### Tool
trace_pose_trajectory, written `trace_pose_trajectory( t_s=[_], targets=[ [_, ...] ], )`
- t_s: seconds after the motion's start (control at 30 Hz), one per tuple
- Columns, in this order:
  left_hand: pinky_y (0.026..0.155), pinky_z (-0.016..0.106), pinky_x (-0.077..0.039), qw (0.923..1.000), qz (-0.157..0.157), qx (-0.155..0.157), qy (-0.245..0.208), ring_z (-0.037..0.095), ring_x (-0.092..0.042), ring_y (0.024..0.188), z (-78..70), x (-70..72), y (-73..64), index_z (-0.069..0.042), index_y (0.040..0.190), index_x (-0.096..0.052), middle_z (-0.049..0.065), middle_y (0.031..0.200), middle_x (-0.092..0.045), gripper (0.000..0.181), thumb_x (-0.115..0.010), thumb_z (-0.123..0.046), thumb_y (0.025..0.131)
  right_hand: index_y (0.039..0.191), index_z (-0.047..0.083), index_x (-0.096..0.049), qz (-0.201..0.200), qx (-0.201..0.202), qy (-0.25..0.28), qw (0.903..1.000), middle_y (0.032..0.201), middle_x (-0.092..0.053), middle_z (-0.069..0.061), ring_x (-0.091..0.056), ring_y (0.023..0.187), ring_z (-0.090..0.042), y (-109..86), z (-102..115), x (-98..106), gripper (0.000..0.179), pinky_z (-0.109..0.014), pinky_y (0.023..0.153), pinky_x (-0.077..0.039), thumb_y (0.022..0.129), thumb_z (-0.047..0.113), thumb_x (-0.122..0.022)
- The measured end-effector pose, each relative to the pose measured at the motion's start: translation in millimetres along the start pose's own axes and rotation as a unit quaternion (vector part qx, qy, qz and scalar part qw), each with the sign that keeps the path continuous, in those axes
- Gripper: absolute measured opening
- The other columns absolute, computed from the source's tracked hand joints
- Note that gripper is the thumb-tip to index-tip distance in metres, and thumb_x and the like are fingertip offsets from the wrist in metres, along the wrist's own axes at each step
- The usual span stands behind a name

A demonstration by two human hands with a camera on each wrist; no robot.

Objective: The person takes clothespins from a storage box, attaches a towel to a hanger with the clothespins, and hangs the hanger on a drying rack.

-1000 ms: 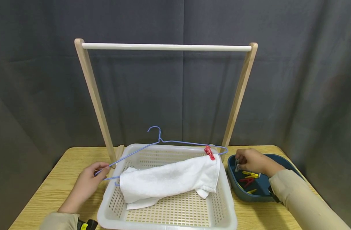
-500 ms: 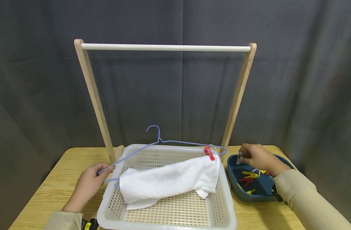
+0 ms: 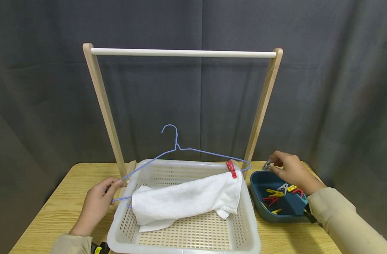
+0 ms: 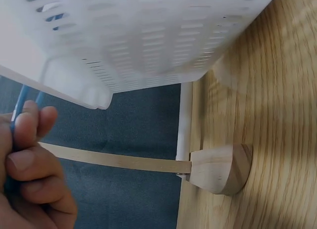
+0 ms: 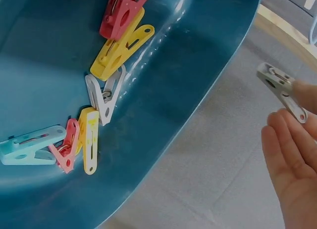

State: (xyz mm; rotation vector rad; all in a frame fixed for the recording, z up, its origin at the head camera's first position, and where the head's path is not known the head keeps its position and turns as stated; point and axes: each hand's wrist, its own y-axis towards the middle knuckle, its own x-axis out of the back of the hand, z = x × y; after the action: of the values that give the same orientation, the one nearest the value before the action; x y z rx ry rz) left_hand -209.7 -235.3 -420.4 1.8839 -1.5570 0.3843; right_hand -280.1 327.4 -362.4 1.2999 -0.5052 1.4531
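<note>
My left hand [image 3: 98,200] grips the left end of a blue wire clothes hanger [image 3: 209,152], its hook pointing up above the basket. Over the hanger's lower bar hangs a white towel [image 3: 187,197], and a red clothespin [image 3: 231,169] clamps it near the right end. In the left wrist view the fingers [image 4: 37,164] curl round the blue wire. My right hand [image 3: 292,171] pinches a grey clothespin [image 5: 280,90] between thumb and fingers, just above the back rim of the dark blue tub [image 3: 260,208].
Several yellow, red, white and light blue clothespins [image 5: 119,51] lie in the tub. A white perforated basket [image 3: 244,243] stands under the towel. Behind it rises a wooden rack with a white rail [image 3: 184,53]. The wooden table [image 3: 54,197] ends at a grey curtain [image 3: 149,106].
My right hand has lifted the grey clothespin out of the tub, up and slightly right. The hanger's hook has risen and tilted more upright. My left hand has barely moved.
</note>
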Motion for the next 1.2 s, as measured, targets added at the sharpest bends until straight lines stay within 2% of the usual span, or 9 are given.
trace_pose_trajectory(
  t_s=[0.23, 0.47, 0.57, 0.63, 0.7, 0.8, 0.9, 1.03, 1.2],
  targets=[
    [0.05, 0.026, -0.046, 0.9987, -0.04, -0.029, -0.01, 0.012, -0.053, 0.054, -0.2, -3.9, -2.2, -0.007, 0.102, -0.071, 0.0, 0.059, -0.047, 0.029, -0.054, -0.03, 0.107, 0.11, -0.003, -0.065, -0.007, -0.007, 0.011, 0.9999, 0.103, -0.07, -0.018, -0.07, 0.092, -0.035, -5.7, 3.2, 6.5, 0.02, -0.054, 0.082, -0.058, 0.093, 0.005, -0.072],
    [0.052, 0.024, -0.05, 0.9962, -0.063, -0.056, -0.025, 0.012, -0.052, 0.052, -0.6, -4.6, -3.8, -0.008, 0.098, -0.071, -0.002, 0.056, -0.044, 0.026, -0.056, -0.026, 0.107, 0.111, 0.003, -0.067, -0.057, 0.021, 0.014, 0.9981, 0.099, -0.071, -0.006, -0.069, 0.089, -0.026, -10.3, 11.2, 10.1, 0.021, -0.056, 0.083, -0.057, 0.092, 0.008, -0.071],
    [0.053, 0.023, -0.051, 0.995, -0.07, -0.067, -0.025, 0.012, -0.049, 0.05, -0.4, -4.8, -3.7, -0.009, 0.098, -0.072, -0.002, 0.06, -0.051, 0.024, -0.056, -0.024, 0.107, 0.111, 0.004, -0.066, -0.087, 0.043, 0.012, 0.9952, 0.097, -0.071, -0.004, -0.07, 0.086, -0.023, -9.4, 16.8, 11.2, 0.024, -0.047, 0.083, -0.059, 0.089, 0.006, -0.075],
    [0.053, 0.023, -0.052, 0.9942, -0.075, -0.073, -0.025, 0.011, -0.048, 0.049, -0.4, -4.8, -4.1, -0.009, 0.098, -0.072, -0.002, 0.067, -0.059, 0.023, -0.057, -0.023, 0.106, 0.111, 0.004, -0.066, -0.101, 0.055, 0.013, 0.9932, 0.097, -0.071, -0.005, -0.07, 0.086, -0.023, -8.5, 20.9, 11.7, 0.027, -0.032, 0.083, -0.059, 0.087, 0.005, -0.077],
    [0.053, 0.022, -0.052, 0.9932, -0.081, -0.079, -0.026, 0.01, -0.047, 0.049, -1.2, -4.7, -4.7, -0.009, 0.097, -0.073, 0.0, 0.076, -0.065, 0.022, -0.057, -0.021, 0.106, 0.112, 0.004, -0.066, -0.11, 0.064, 0.015, 0.9917, 0.098, -0.071, -0.006, -0.07, 0.086, -0.024, -7.8, 25.0, 11.8, 0.029, -0.018, 0.083, -0.054, 0.086, 0.004, -0.078],
    [0.053, 0.021, -0.052, 0.9921, -0.088, -0.085, -0.028, 0.009, -0.047, 0.049, -3.3, -3.9, -5.2, -0.008, 0.097, -0.073, 0.004, 0.084, -0.069, 0.022, -0.057, -0.019, 0.106, 0.115, 0.003, -0.066, -0.112, 0.076, 0.027, 0.9905, 0.1, -0.071, -0.008, -0.071, 0.087, -0.026, -6.4, 33.2, 11.4, 0.031, -0.007, 0.084, -0.045, 0.086, 0.004, -0.079],
    [0.053, 0.02, -0.052, 0.9912, -0.093, -0.089, -0.028, 0.009, -0.046, 0.049, -5.3, -3.0, -5.1, -0.006, 0.097, -0.073, 0.006, 0.085, -0.07, 0.023, -0.057, -0.019, 0.106, 0.115, 0.003, -0.066, -0.114, 0.097, 0.033, 0.9881, 0.102, -0.071, -0.008, -0.072, 0.088, -0.026, -3.7, 42.4, 8.7, 0.033, -0.013, 0.085, -0.051, 0.086, 0.003, -0.08],
    [0.053, 0.019, -0.052, 0.9897, -0.102, -0.097, -0.026, 0.009, -0.046, 0.048, -6.7, -2.5, -5.2, -0.005, 0.098, -0.073, 0.007, 0.085, -0.07, 0.021, -0.058, -0.017, 0.106, 0.116, 0.003, -0.067, -0.11, 0.125, 0.041, 0.9853, 0.105, -0.071, -0.008, -0.072, 0.089, -0.026, 0.9, 54.0, 3.6, 0.035, -0.033, 0.083, -0.06, 0.084, 0.001, -0.081],
    [0.054, 0.018, -0.052, 0.9873, -0.112, -0.11, -0.028, 0.008, -0.046, 0.05, -8.7, -2.3, -5.4, -0.004, 0.097, -0.073, 0.006, 0.082, -0.067, 0.019, -0.059, -0.014, 0.105, 0.115, 0.001, -0.068, -0.1, 0.146, 0.054, 0.9828, 0.106, -0.071, -0.009, -0.072, 0.088, -0.024, 6.1, 65.5, -1.8, 0.035, -0.045, 0.08, -0.06, 0.083, -0.004, -0.08]
  ],
)
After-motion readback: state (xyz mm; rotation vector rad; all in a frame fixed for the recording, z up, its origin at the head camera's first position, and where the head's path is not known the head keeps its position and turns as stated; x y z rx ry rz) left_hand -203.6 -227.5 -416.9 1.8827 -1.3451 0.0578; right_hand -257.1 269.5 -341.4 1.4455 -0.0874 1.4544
